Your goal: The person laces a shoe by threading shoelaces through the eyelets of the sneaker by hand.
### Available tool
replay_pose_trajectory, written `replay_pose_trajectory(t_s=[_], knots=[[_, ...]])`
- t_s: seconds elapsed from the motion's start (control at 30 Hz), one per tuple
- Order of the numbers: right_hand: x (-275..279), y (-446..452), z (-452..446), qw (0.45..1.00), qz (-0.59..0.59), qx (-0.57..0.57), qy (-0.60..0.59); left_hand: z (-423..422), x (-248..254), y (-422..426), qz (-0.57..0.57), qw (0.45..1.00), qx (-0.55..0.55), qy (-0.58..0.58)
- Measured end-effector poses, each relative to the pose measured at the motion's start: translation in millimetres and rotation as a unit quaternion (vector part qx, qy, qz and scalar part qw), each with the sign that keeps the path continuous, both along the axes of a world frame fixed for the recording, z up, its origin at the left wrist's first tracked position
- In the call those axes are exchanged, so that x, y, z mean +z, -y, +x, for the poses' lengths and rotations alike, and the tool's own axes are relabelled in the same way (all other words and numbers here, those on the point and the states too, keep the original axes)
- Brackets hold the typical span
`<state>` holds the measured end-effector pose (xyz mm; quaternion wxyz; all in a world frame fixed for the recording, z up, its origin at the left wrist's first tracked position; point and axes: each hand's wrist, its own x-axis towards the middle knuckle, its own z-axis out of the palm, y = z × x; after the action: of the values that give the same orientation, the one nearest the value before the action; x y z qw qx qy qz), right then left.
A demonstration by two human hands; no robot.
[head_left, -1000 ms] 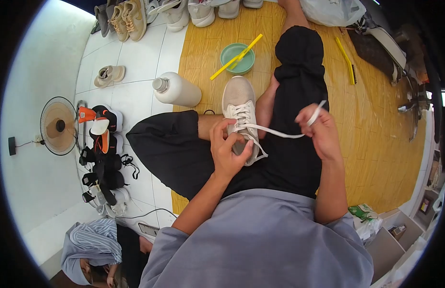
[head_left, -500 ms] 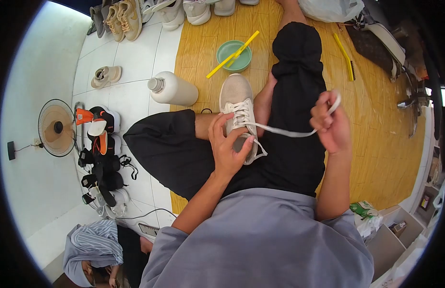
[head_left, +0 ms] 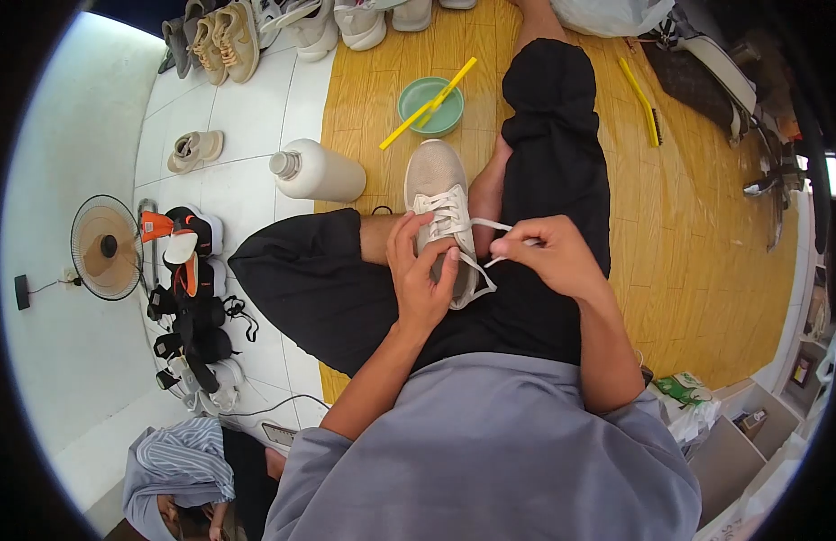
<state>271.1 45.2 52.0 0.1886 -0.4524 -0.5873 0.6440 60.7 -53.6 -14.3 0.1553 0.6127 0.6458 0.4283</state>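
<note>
A beige sneaker (head_left: pixel 436 171) with white laces lies between my legs, its toe pointing away from me. My left hand (head_left: pixel 420 270) grips the sneaker at the collar, thumb and index finger bent in near the upper eyelets. To the right of the shoe, my right hand (head_left: pixel 553 257) pinches the white shoelace (head_left: pixel 488 223), which curves in a loop back to the eyelets. Another stretch of lace hangs at the shoe's opening, below the fingers. Part of the tongue and heel is hidden by my left hand.
Beyond the toe is a green bowl (head_left: pixel 445 115) with a yellow brush (head_left: pixel 409 124) across it. A white bottle (head_left: pixel 323 171) stands left. Another yellow brush (head_left: pixel 640 99) lies right. Shoes line the wall by a fan (head_left: pixel 102 248); a person (head_left: pixel 179 469) sits lower left.
My right hand has moved left and down, close to the shoe; the lace that was stretched out to the right is now a slack loop. My left hand stays on the sneaker.
</note>
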Motion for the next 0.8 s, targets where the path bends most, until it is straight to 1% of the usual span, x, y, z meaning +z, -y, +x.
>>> replay_pose_trajectory(t_s=[0.07, 0.17, 0.27, 0.37, 0.57, 0.8], knots=[[-1.4, -0.8, -10.7, 1.000, 0.013, 0.021, 0.015, 0.2, 0.2, 1.0, 0.003, 1.000, 0.003, 0.000], [-21.4, 2.9, -23.3, 0.996, 0.061, -0.067, -0.004, 0.4, 0.0, 1.0, 0.006, 1.000, 0.002, 0.002], [-21.3, 1.3, -29.6, 0.981, 0.155, -0.081, 0.088, 0.6, -3.5, 0.7, 0.011, 1.000, 0.001, 0.002], [-28.5, 4.7, -36.8, 0.959, 0.242, -0.090, 0.117, 0.2, -4.7, 1.0, 0.011, 1.000, 0.002, 0.005], [-22.9, 9.6, -47.1, 0.933, 0.313, -0.072, 0.164, 0.4, -4.3, 1.5, 0.015, 1.000, 0.005, -0.002], [-23.9, 12.5, -48.8, 0.944, 0.293, -0.070, 0.133, 0.2, -2.7, 1.8, 0.004, 1.000, 0.008, 0.016]])
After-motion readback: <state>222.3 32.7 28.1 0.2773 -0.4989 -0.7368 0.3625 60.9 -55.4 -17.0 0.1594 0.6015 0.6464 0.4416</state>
